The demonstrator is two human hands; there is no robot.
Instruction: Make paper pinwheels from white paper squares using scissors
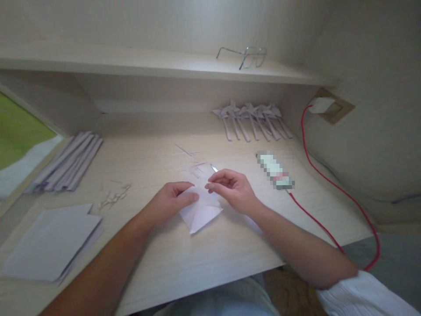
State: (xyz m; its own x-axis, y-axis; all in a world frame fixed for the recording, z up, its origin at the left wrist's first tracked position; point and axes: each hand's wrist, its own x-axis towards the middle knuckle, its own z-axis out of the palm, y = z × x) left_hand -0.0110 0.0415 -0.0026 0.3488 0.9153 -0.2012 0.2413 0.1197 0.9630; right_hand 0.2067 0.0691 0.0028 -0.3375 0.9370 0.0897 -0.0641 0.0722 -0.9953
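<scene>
A sheet of folded white paper [204, 215], with a pointed corner toward me, is pinched between the thumb and fingers of my left hand [174, 199]. My right hand [232, 188] is closed in a pinch at the paper's far right side; what lies between its fingertips is too small to make out. A pointed metal blade tip [214, 168] shows just beyond my right fingers, and I cannot tell whether the hand holds it. Thin paper strips [187, 151] lie scattered on the desk beyond both hands.
Paper pinwheels [250, 116] on stems lie at the back right. Rolled paper sticks [70, 162], small pale pieces [113, 197] and a paper stack [52, 245] are on the left. A phone [275, 170] with a red cable [319, 226] lies right. Glasses [253, 57] rest on the shelf.
</scene>
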